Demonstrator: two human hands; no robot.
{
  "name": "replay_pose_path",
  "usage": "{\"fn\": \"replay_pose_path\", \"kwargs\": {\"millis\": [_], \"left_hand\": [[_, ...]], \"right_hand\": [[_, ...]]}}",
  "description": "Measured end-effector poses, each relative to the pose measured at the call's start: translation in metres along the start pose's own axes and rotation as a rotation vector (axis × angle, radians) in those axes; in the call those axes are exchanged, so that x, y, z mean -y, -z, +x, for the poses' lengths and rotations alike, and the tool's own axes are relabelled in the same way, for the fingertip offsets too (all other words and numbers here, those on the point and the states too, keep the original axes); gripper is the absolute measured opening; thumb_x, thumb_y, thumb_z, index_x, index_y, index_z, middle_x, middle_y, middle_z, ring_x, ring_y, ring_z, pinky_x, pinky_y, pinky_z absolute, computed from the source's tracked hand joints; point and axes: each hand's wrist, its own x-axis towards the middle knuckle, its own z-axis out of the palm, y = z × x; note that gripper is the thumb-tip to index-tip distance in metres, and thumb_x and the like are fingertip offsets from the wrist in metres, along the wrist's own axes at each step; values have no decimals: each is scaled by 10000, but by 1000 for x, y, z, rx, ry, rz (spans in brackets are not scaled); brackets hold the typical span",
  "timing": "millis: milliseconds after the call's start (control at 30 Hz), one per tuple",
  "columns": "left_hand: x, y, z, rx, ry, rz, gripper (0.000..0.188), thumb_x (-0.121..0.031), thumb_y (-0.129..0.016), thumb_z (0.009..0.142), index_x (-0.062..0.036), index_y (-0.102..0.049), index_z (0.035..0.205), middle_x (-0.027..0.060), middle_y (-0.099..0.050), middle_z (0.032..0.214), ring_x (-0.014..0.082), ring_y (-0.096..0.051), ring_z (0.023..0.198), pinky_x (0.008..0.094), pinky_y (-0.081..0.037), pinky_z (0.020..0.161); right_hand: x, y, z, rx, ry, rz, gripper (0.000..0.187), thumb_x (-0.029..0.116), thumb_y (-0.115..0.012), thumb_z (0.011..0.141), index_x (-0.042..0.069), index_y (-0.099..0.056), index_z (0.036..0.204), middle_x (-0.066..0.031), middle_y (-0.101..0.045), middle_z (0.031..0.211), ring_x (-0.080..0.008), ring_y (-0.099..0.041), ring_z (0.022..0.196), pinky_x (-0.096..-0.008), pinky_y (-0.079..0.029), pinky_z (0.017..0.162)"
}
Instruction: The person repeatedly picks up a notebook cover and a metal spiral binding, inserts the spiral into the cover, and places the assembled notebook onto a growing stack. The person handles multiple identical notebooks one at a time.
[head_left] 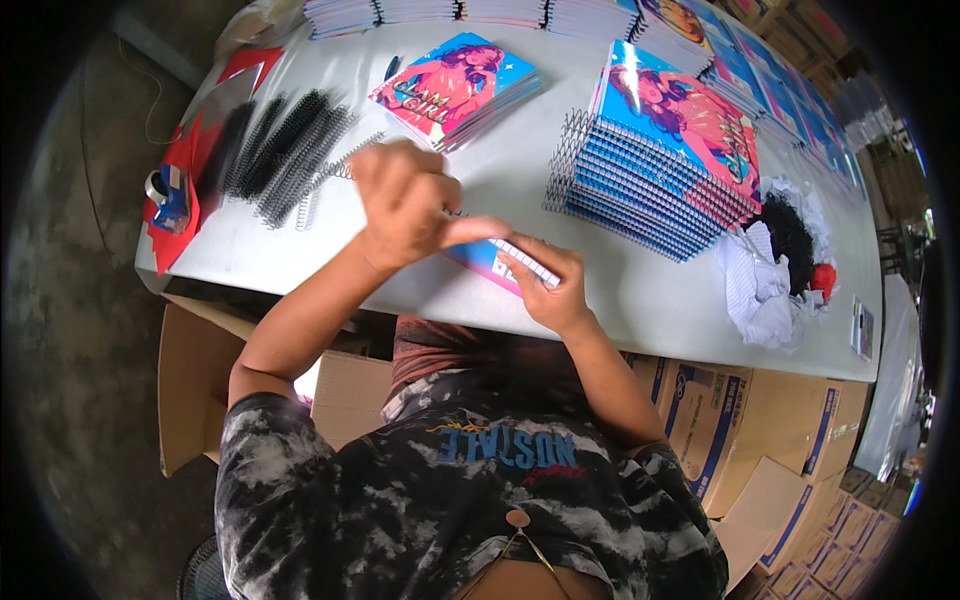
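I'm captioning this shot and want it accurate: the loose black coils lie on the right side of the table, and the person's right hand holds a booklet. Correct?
Not quite: the head view shows the loose black coils on the left side of the table. The right hand does hold a booklet.

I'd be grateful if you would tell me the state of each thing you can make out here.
Left hand: fingers curled; whether it grips a coil is unclear.
Right hand: closed on the held notebook.
Held notebook: partly hidden by the hands.
Coils: loose, heaped on the table.
Middle notebook stack: closed, piled.
Right notebook stack: closed, coil-bound, piled.
Striped cloth: crumpled.
Lower-left cardboard box: open.
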Motion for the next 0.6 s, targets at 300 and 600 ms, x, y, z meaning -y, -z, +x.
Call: {"fn": "replay_pose_path", "kwargs": {"millis": [300,600], "left_hand": [[-42,7,-100,372,-111,-248,911,-740,-413,745,-3,-410,1279,253,-398,1232,426,-356,1175,578,-246,975],[-38,16,-124,384,-38,-265,1082,-806,-352,704,10,-183,1393,320,-311,1328,486,-229,1256,630,-28,1010]], "right_hand": [[-2,-5,-1,18,149,-103,457,-126,-556,696,18,-590,1128,-132,-633,1068,-264,-636,939,-327,-512,798],[-6,-13,-1,87,206,-105,433,31,-613,720,57,-587,1151,-116,-605,1137,-242,-631,948,-304,-510,772]]}}
